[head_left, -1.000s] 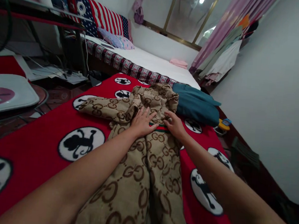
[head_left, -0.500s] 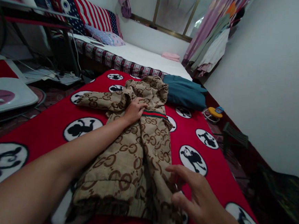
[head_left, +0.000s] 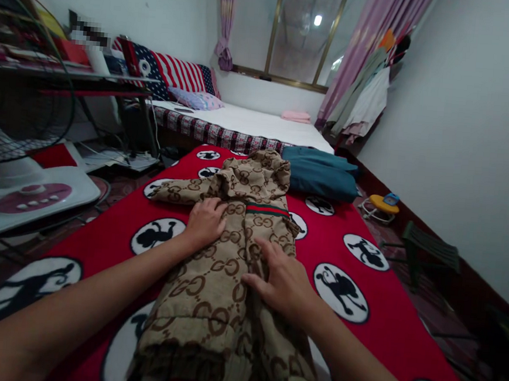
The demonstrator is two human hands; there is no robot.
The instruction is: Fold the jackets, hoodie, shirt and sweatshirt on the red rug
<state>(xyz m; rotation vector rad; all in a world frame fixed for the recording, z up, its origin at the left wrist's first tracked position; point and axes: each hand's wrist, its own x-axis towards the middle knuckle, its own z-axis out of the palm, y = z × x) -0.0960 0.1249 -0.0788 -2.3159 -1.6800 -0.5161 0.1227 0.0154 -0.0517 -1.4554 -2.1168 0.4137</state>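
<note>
on the red blanket point(head_left: 396, 319) lies the patterned garment point(head_left: 222, 267), its gathered top point(head_left: 260, 173) far from the person and its hem point(head_left: 190, 333) near. one sleeve point(head_left: 186, 191) goes out to the left, and a red and green stripe point(head_left: 268, 210) crosses the upper right part. the left hand point(head_left: 206, 225) rests at the left edge, just below this sleeve, fingers a little bent; i cannot tell if they pinch the cloth. the right hand point(head_left: 280, 277) is over the right part, thumb and fingers wide apart, and whether it touches the cloth is not clear. the step seems to be arranging the cloth by hand; to do it well, i think, the left palm should press lightly as an anchor, while the right one strokes outward with flat fingers, so that folds do not bunch. the hem looks wavy, so it is better to pull it softly and evenly, without dragging the teal cloth point(head_left: 317, 172) beside the top
</note>
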